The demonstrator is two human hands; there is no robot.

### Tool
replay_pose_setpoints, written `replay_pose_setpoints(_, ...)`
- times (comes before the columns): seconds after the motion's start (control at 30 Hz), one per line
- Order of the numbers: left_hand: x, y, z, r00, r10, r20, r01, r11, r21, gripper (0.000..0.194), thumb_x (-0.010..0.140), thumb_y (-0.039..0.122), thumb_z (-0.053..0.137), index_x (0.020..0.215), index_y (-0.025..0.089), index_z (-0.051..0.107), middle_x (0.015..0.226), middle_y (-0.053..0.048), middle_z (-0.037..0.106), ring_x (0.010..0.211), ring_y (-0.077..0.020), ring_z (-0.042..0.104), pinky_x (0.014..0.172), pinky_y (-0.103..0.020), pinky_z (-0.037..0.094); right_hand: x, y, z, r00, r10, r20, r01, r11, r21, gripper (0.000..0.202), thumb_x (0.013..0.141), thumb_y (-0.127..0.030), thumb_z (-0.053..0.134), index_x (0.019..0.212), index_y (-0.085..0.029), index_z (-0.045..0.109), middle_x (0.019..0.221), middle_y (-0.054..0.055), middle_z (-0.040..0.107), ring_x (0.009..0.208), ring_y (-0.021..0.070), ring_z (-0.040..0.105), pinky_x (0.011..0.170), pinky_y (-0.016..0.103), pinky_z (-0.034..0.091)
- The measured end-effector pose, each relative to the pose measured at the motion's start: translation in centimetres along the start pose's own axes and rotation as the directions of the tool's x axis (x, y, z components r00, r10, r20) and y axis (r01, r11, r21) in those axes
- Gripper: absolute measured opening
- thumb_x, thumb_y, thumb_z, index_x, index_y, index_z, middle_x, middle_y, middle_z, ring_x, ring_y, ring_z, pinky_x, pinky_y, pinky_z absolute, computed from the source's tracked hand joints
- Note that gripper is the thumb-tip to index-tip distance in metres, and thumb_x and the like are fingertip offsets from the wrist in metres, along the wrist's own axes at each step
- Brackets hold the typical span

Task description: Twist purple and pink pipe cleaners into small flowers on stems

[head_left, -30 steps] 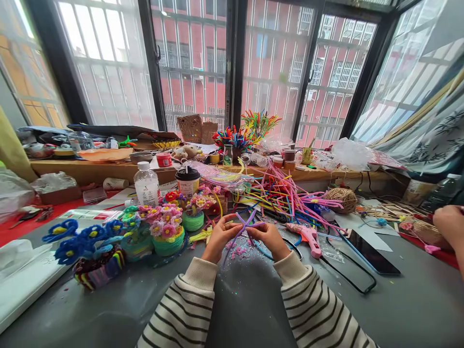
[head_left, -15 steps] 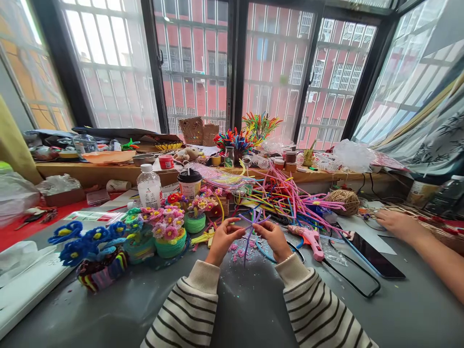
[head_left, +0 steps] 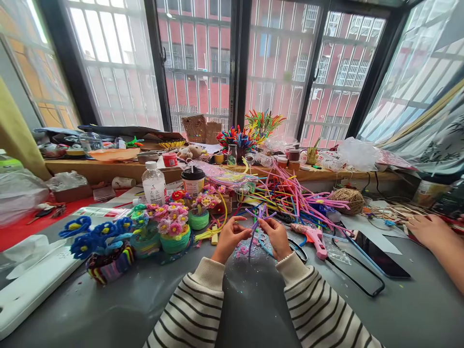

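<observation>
Several purple pipe cleaners [head_left: 254, 225], crossed in a loose bundle, are held up between my two hands above the grey table. My left hand [head_left: 230, 239] pinches them from the left with thumb and fingertips, near where they cross. From the right, my right hand [head_left: 277, 239] grips the bundle between thumb and index finger. Some ends fan out upward, and one longer stem hangs down. Beneath the hands lie pink bits [head_left: 242, 249] and scattered glitter. A blue ring-shaped band [head_left: 266, 247] lies partly hidden behind my right hand.
A pink glue gun [head_left: 316, 240] and a phone [head_left: 380, 255] lie to the right. At the far right is another person's hand [head_left: 427, 232]. Pipe-cleaner flower pots [head_left: 175, 240] stand left, near a bottle [head_left: 153, 186] and a lidded cup [head_left: 193, 182]. Loose pipe cleaners [head_left: 286, 193] pile up behind.
The purple stems, spread wide before, now sit closer together and point more upward. The other person's hand has shifted right. The whole view has moved slightly.
</observation>
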State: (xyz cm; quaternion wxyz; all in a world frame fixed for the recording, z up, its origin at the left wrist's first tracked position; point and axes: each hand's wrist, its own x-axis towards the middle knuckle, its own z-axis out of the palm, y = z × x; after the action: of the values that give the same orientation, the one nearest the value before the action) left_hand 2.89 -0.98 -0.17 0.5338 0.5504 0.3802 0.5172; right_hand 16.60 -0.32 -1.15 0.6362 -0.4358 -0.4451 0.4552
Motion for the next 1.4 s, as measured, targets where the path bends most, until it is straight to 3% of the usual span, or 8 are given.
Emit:
replay_pose_setpoints(0.17,0.1,0.2,-0.2,1.0,0.017,-0.024,-0.017,1.0,-0.009,0.045,0.052,0.03,0.066,0.089,0.014,0.046,0.05,0.004,0.052,0.051,-0.0101,0.054,0.052,-0.021,0.04,0.1,-0.2,-0.3,0.999,0.047,0.008,-0.048,0.999,0.004,0.029,0.051,-0.041,0.064,0.059,-0.015,0.054,0.054,-0.003,0.05,0.053,0.0086,0.043,0.054,0.022,0.033)
replay_pose_setpoints(0.33,0.3,0.7,-0.4,0.998,-0.042,-0.053,0.037,0.995,-0.09,0.04,0.053,0.033,0.065,0.084,0.013,0.048,0.052,0.003,0.053,0.048,-0.0078,0.051,0.049,-0.019,0.038,0.5,-0.4,-0.8,0.993,0.118,0.024,-0.118,0.993,0.015,0.032,0.048,-0.044,0.065,0.06,-0.016,0.054,0.057,-0.001,0.052,0.053,0.0095,0.045,0.053,0.022,0.035)
replay_pose_setpoints(0.47,0.6,0.5,-0.6,0.986,-0.103,-0.134,0.08,0.983,-0.163,0.034,0.056,0.039,0.061,0.076,0.013,0.051,0.052,0.003,0.051,0.043,-0.0043,0.046,0.046,-0.017,0.036,0.2,-0.6,-0.6,0.979,0.157,0.131,-0.153,0.987,-0.039,0.034,0.048,-0.046,0.065,0.06,-0.015,0.055,0.058,0.0,0.053,0.054,0.0099,0.046,0.053,0.022,0.035)
replay_pose_setpoints(0.73,0.2,0.6,-0.2,0.968,-0.241,-0.064,0.222,0.95,-0.218,0.026,0.046,0.029,0.07,0.063,0.012,0.06,0.056,0.001,0.058,0.052,-0.006,0.052,0.055,-0.018,0.04,-0.6,-0.6,0.0,0.912,0.163,0.377,-0.107,0.98,-0.165,0.028,0.055,-0.041,0.062,0.061,-0.014,0.057,0.054,-0.003,0.05,0.05,0.0068,0.041,0.052,0.021,0.031)
replay_pose_setpoints(0.93,0.1,0.7,-0.3,0.964,-0.247,-0.102,0.212,0.939,-0.272,0.025,0.042,0.021,0.072,0.064,0.012,0.063,0.061,-0.001,0.064,0.059,-0.0095,0.057,0.064,-0.021,0.044,-0.7,-0.6,0.1,0.948,0.125,0.293,-0.086,0.986,-0.143,0.03,0.053,-0.043,0.062,0.058,-0.014,0.054,0.053,-0.003,0.049,0.05,0.0073,0.041,0.051,0.021,0.031)
replay_pose_setpoints(1.13,-0.2,0.4,-0.1,0.963,-0.246,-0.109,0.213,0.945,-0.246,0.023,0.045,0.024,0.071,0.062,0.011,0.064,0.057,-0.003,0.063,0.054,-0.012,0.058,0.062,-0.025,0.047,-0.7,-0.4,0.4,0.979,0.073,0.189,-0.048,0.99,-0.134,0.03,0.054,-0.043,0.062,0.057,-0.015,0.051,0.051,-0.004,0.046,0.05,0.0074,0.039,0.05,0.021,0.031)
replay_pose_setpoints(1.3,0.0,0.5,-0.4,0.963,-0.222,-0.151,0.178,0.95,-0.258,0.026,0.053,0.033,0.065,0.067,0.011,0.064,0.063,-0.005,0.064,0.061,-0.013,0.059,0.064,-0.024,0.047,-0.4,-0.8,-0.3,0.951,0.15,0.27,-0.13,0.987,-0.092,0.029,0.051,-0.042,0.064,0.057,-0.016,0.051,0.051,-0.005,0.046,0.05,0.0069,0.04,0.052,0.021,0.032)
replay_pose_setpoints(1.4,0.1,0.8,-0.7,0.97,-0.203,-0.137,0.163,0.953,-0.257,0.028,0.058,0.036,0.061,0.072,0.012,0.064,0.071,-0.006,0.065,0.066,-0.013,0.059,0.063,-0.022,0.046,-0.3,-1.2,-0.7,0.895,0.226,0.384,-0.193,0.973,-0.123,0.028,0.051,-0.039,0.065,0.057,-0.015,0.053,0.052,-0.005,0.048,0.049,0.0061,0.04,0.052,0.021,0.032)
